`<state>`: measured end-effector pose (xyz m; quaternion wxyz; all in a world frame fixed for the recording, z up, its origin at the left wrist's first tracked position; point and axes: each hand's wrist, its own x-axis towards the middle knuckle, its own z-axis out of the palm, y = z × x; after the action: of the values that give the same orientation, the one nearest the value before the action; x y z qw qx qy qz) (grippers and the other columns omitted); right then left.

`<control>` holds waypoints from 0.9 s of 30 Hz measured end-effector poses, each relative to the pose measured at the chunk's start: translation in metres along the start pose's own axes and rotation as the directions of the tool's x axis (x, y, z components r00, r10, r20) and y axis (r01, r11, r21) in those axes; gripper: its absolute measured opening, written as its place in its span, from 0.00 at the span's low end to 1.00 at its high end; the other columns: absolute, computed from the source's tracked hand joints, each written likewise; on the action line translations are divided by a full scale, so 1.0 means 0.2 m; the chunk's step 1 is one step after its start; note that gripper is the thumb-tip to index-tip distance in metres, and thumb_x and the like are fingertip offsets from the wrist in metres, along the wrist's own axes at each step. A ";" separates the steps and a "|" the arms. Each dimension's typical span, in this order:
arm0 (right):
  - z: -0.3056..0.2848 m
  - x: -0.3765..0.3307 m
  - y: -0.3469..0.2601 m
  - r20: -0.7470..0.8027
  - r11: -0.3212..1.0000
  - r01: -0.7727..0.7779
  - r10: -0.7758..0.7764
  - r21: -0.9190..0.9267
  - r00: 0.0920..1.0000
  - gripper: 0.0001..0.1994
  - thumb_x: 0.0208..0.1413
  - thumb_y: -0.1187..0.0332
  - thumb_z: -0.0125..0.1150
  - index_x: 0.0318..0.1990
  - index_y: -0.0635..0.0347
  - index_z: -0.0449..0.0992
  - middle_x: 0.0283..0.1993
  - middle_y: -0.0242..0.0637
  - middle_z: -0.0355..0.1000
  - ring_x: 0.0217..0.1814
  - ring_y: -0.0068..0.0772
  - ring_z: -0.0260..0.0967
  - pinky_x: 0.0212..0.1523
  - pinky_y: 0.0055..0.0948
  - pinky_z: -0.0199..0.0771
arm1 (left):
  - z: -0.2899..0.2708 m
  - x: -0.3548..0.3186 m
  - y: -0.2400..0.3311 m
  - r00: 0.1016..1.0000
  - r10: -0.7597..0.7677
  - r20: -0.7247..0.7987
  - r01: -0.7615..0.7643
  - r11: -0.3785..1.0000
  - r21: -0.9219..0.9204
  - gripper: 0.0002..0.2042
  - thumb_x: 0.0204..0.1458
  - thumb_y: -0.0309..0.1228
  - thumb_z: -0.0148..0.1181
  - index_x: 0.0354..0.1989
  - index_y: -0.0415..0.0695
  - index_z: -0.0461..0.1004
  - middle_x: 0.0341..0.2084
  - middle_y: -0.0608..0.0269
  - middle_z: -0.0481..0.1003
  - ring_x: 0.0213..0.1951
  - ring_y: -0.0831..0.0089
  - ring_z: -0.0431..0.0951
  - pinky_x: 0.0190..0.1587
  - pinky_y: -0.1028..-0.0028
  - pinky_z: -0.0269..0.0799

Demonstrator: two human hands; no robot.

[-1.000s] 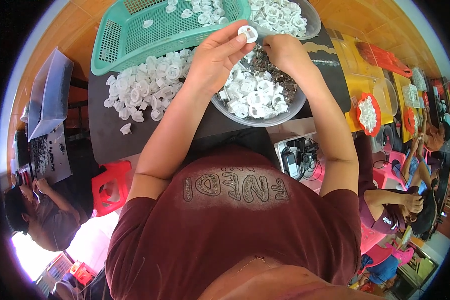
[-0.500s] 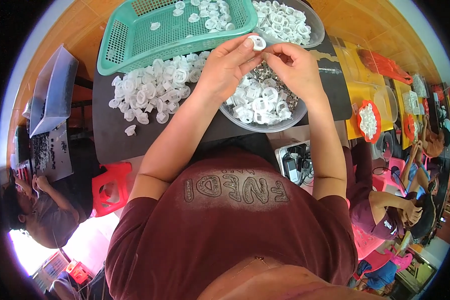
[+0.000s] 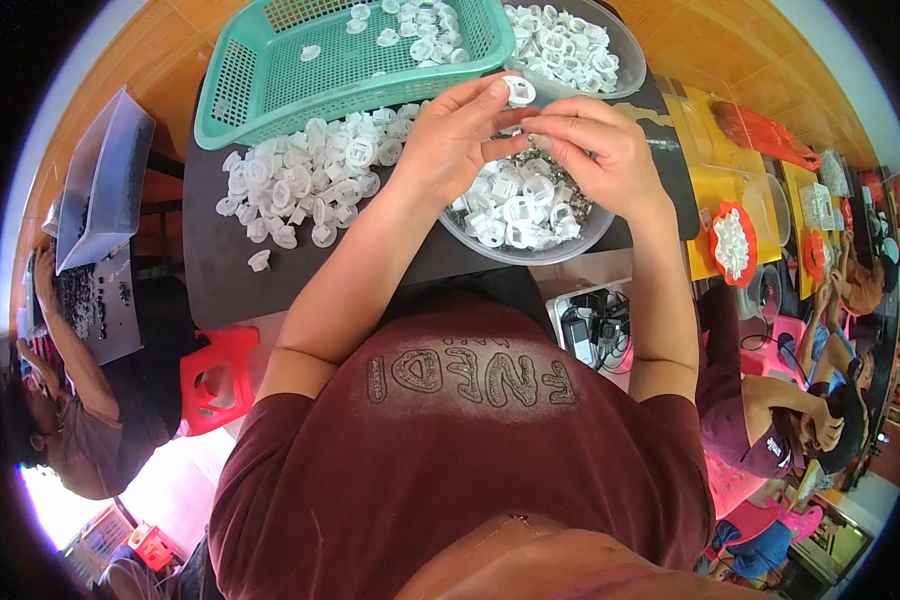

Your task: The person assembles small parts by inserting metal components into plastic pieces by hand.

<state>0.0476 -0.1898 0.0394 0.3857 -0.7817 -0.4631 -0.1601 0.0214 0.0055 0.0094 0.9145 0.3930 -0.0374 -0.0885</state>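
Observation:
My left hand [image 3: 448,140] grips a round white plastic part [image 3: 519,92] between thumb and fingers, raised over the table. Close beside it, the fingertips of my right hand [image 3: 610,158] are pinched together above a clear bowl [image 3: 530,259]. A tiny grey piece seems to sit in that pinch, too small to name. The bowl holds loose white plastic parts [image 3: 520,207] and small dark, metallic-looking pieces [image 3: 582,210]. My hands hide part of its far side. Left of my left forearm lies a heap of similar white parts [image 3: 305,180].
A green mesh basket [image 3: 340,85] with several white parts stands at the far left. Behind my right hand is another clear tub [image 3: 632,62] full of them. A clear bin [image 3: 110,185] stands left, near a co-worker [image 3: 90,410]. More people sit at right, by a yellow table [image 3: 703,262].
My right hand has drawn slightly down and right from the white part, fingers still pinched. The left hand keeps its hold. The co-worker at left has stretched an arm forward.

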 end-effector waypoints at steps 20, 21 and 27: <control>0.01 -0.06 -0.06 -0.068 0.934 -0.251 0.276 0.254 0.959 0.07 0.52 0.75 0.65 0.40 0.60 0.81 0.30 0.35 0.76 0.22 0.19 0.71 0.24 0.19 0.71 | 0.03 -0.03 0.01 0.995 -0.013 0.096 0.011 1.000 0.019 0.17 0.61 0.36 0.55 0.55 0.41 0.71 0.43 0.61 0.76 0.46 0.70 0.77 0.44 0.70 0.79; 0.01 -0.06 -0.07 -0.067 0.934 -0.251 0.276 0.254 0.959 0.07 0.52 0.75 0.65 0.40 0.60 0.81 0.30 0.35 0.76 0.22 0.19 0.71 0.24 0.19 0.71 | 0.03 -0.04 0.01 0.995 -0.003 0.101 0.001 1.000 0.021 0.17 0.61 0.35 0.56 0.55 0.41 0.72 0.44 0.61 0.76 0.47 0.70 0.77 0.46 0.70 0.78; 0.01 -0.05 -0.10 -0.266 0.904 -0.227 0.334 0.362 0.904 0.09 0.46 0.78 0.69 0.37 0.61 0.81 0.31 0.34 0.77 0.26 0.20 0.72 0.25 0.19 0.70 | 0.03 -0.03 -0.01 0.984 0.116 0.136 -0.129 0.988 0.087 0.16 0.58 0.30 0.59 0.53 0.39 0.73 0.45 0.61 0.77 0.47 0.72 0.76 0.51 0.70 0.74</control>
<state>0.0260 -0.1895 0.0409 0.5978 -0.7303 -0.2948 -0.1494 0.0146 0.0014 0.0122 0.8940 0.4265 -0.1255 -0.0556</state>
